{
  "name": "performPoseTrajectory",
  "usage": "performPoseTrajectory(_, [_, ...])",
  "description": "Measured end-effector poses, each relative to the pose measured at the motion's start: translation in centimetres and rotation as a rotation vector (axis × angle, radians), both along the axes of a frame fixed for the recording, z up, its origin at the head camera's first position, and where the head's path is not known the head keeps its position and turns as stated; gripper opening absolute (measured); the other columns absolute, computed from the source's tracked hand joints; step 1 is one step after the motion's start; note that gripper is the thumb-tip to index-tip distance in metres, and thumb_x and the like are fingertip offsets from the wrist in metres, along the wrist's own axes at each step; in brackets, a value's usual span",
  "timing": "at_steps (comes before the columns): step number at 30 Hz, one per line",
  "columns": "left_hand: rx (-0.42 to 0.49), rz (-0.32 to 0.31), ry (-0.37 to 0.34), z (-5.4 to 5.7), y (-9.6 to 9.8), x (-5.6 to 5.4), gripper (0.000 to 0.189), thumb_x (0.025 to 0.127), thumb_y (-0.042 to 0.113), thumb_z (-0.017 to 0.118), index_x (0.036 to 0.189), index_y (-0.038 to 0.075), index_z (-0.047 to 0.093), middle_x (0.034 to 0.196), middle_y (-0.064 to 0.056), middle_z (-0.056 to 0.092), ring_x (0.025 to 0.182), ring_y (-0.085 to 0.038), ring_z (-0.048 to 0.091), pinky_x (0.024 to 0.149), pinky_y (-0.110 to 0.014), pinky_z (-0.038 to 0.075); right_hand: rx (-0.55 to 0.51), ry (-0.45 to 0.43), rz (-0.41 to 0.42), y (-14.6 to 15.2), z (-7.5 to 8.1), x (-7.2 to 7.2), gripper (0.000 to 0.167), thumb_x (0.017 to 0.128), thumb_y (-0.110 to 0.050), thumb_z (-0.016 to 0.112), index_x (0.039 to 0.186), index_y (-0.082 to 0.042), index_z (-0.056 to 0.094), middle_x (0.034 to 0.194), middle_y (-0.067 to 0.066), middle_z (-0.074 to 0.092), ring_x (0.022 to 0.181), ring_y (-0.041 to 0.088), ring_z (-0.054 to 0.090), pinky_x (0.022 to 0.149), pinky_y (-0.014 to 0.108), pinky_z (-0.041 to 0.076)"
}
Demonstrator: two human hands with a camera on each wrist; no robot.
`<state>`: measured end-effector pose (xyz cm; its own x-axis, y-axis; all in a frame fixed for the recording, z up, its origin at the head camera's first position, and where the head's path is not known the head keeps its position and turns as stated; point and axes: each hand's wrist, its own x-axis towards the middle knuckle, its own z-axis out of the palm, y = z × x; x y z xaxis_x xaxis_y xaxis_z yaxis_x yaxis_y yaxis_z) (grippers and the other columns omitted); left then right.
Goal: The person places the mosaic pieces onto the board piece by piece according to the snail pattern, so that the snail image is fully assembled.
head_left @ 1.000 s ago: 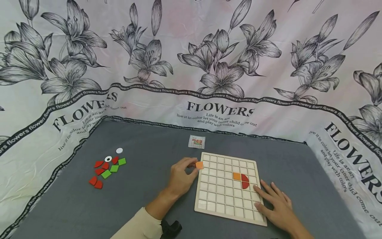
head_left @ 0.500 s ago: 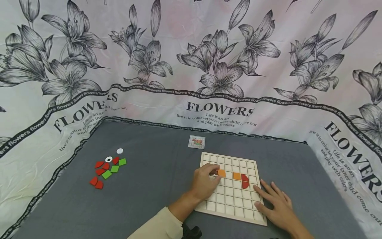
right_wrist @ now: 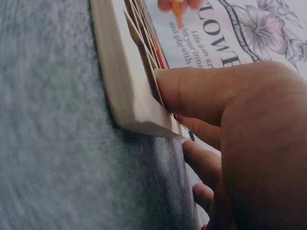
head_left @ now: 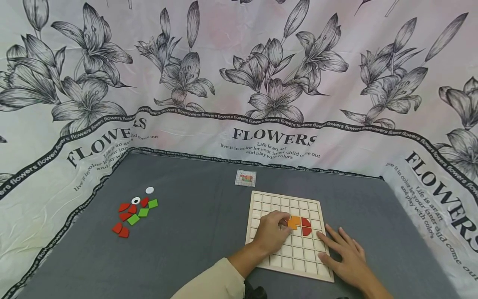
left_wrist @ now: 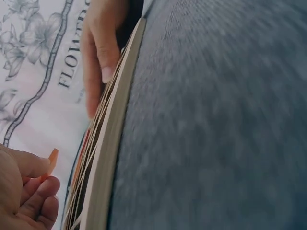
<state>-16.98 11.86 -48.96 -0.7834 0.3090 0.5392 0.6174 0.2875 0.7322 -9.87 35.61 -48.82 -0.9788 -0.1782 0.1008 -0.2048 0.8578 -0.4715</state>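
Note:
My left hand [head_left: 271, 233] pinches an orange square tile [left_wrist: 52, 162] between thumb and fingers. In both wrist views this tile is held above the wooden grid board [head_left: 285, 261], apart from it. From the head it overlaps the orange tile lying on the board [head_left: 296, 219], beside two red quarter-round pieces [head_left: 306, 227] that form a half disc. My right hand [head_left: 348, 258] rests on the board's right edge with its fingers spread; the thumb [right_wrist: 192, 91] touches the rim in the right wrist view.
Loose red pieces [head_left: 124, 216], green squares [head_left: 143, 212], a white disc [head_left: 149, 190] and a white ring with a dark centre [head_left: 136, 200] lie on the left of the grey tabletop [head_left: 186, 199]. Behind the board is a small picture card [head_left: 245, 178]. A flower-printed curtain [head_left: 276, 99] surrounds the table.
My left hand has carried the orange tile rightward from the board's left edge to over its middle, close to the other orange tile. The right hand has stayed in place.

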Motion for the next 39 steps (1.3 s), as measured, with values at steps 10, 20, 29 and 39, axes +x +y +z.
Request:
performPoseTrajectory(10, [-0.098, -0.007, 0.031, -0.9, 1.0, -0.3, 0.029, 0.077, -0.007, 0.075, 0.105, -0.002, 0.069, 0.095, -0.008, 0.067, 0.083, -0.009, 0.062, 0.073, -0.012, 0.047, 0.009, -0.003, 0.002, -0.1, 0.0, -0.1, 0.055, 0.091, -0.04, 0.065, 0.138, -0.014, 0.055, 0.149, 0.019, 0.035, 0.135, 0.05, 0.019, 0.093, 0.072, 0.011])
performPoseTrajectory(20, [-0.208, 0.016, 0.024, -0.8, 1.6, -0.1, 0.027, 0.078, -0.002, 0.075, 0.104, 0.004, 0.073, 0.102, -0.002, 0.07, 0.094, -0.009, 0.06, 0.082, -0.014, 0.044, -0.007, 0.019, 0.025, 0.1, -0.2, 0.1, 0.053, 0.092, -0.036, 0.065, 0.139, -0.014, 0.055, 0.149, 0.019, 0.035, 0.134, 0.05, 0.019, 0.092, 0.072, 0.012])
performPoseTrajectory(29, [-0.169, 0.0, 0.033, -0.5, 1.0, 0.2, 0.029, 0.079, 0.0, 0.073, 0.107, 0.003, 0.072, 0.105, -0.003, 0.07, 0.099, -0.009, 0.062, 0.084, -0.016, 0.046, -0.006, 0.018, 0.017, 0.1, -0.2, 0.2, 0.053, 0.091, -0.037, 0.065, 0.138, -0.014, 0.056, 0.148, 0.02, 0.036, 0.133, 0.051, 0.021, 0.092, 0.072, 0.012])
performPoseTrajectory(39, [-0.001, -0.051, 0.075, 3.3, -2.0, 0.0, 0.029, 0.082, 0.0, 0.073, 0.112, 0.0, 0.069, 0.106, -0.009, 0.068, 0.094, -0.017, 0.063, 0.077, -0.024, 0.051, 0.006, 0.012, 0.008, 0.2, -0.2, -0.1, 0.054, 0.091, -0.038, 0.065, 0.138, -0.014, 0.056, 0.149, 0.019, 0.036, 0.134, 0.051, 0.02, 0.092, 0.073, 0.012])
